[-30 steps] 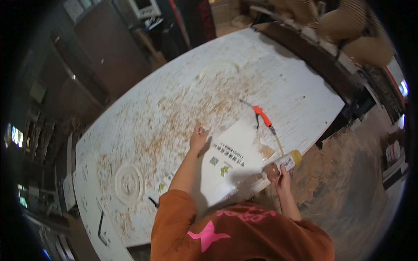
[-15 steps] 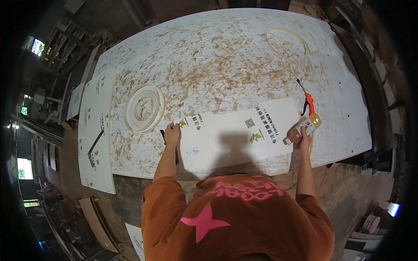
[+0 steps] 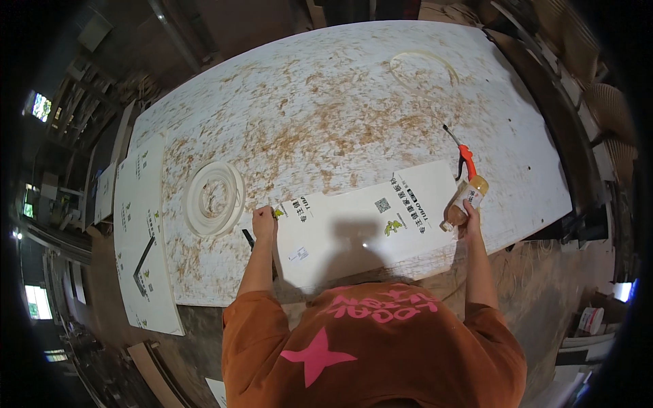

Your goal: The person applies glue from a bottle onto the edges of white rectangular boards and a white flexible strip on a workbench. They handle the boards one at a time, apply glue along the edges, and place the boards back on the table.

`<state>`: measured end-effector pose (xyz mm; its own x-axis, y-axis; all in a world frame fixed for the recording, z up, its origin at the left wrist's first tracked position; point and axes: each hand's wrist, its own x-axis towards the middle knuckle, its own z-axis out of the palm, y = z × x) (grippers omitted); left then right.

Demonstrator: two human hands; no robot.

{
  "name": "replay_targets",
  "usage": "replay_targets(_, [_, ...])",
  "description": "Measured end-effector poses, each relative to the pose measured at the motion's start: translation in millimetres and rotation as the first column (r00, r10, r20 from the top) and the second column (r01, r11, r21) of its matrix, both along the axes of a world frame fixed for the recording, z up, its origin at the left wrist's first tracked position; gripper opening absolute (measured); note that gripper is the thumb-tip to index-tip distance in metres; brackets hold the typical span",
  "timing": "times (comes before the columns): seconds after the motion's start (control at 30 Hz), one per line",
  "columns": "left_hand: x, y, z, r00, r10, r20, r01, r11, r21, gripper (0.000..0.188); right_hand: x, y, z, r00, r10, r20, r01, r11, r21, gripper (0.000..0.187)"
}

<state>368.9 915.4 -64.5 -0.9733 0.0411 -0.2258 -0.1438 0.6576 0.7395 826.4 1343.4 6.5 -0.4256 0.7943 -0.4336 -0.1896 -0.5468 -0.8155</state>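
A white printed panel [image 3: 326,255] lies on the large worktable in front of me. My left hand [image 3: 264,221] is closed in a fist at the panel's far left corner; what its fingers hold, if anything, is hidden. My right hand [image 3: 471,216] grips a clear bottle [image 3: 479,185] of amber-yellow liquid with a pale label, tilted over the panel's right end. Just beyond the bottle is an orange-red handled tool [image 3: 466,158] with a black lever and a thin dark shaft. Beside my left forearm, a black object [image 3: 247,238] shows in part.
Brown shavings cover much of the white worktable [image 3: 272,81]. A coil of white strip [image 3: 195,198] lies left of the panel, and a pale loop of strip [image 3: 457,78] at the far right. On the left, another printed board [image 3: 139,204] carries a black angled square [image 3: 140,266].
The whole view has shifted, so the table sits a little lower and further left. The bottle in my right hand stands slightly steeper. My left hand stays at the panel's corner.
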Motion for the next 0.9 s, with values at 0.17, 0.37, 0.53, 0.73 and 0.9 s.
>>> replay_targets(0.17, [14, 14, 34, 0.966, 0.193, 0.174, -0.25, 0.869, 0.427, 0.027, 16, -7, 10, 0.996, -0.049, -0.074, 0.038, 0.988, -0.152, 0.038])
replay_targets(0.37, [47, 33, 130, 0.973, 0.148, 0.178, -0.228, 0.487, 0.843, 0.023, 36, -2, 35, 0.893, -0.232, -0.386, 0.216, 0.973, -0.085, 0.045])
replay_targets(0.53, [67, 36, 176, 0.993, 0.013, -0.117, 0.103, 0.389, 0.916, 0.028, 50, -2, 103, 0.808, -0.397, -0.436, 0.466, 0.883, 0.059, 0.057])
replay_targets(0.73, [112, 25, 187, 0.96, -0.163, -0.226, 0.277, 0.448, 0.85, 0.041, 43, -41, 204, 0.743, -0.395, -0.54, 0.599, 0.751, 0.276, 0.071])
replay_targets(0.9, [131, 12, 191, 0.915, -0.343, -0.213, 0.381, 0.559, 0.736, 0.033, -6, -92, 223, 0.829, -0.134, -0.544, 0.395, 0.828, 0.398, 0.072])
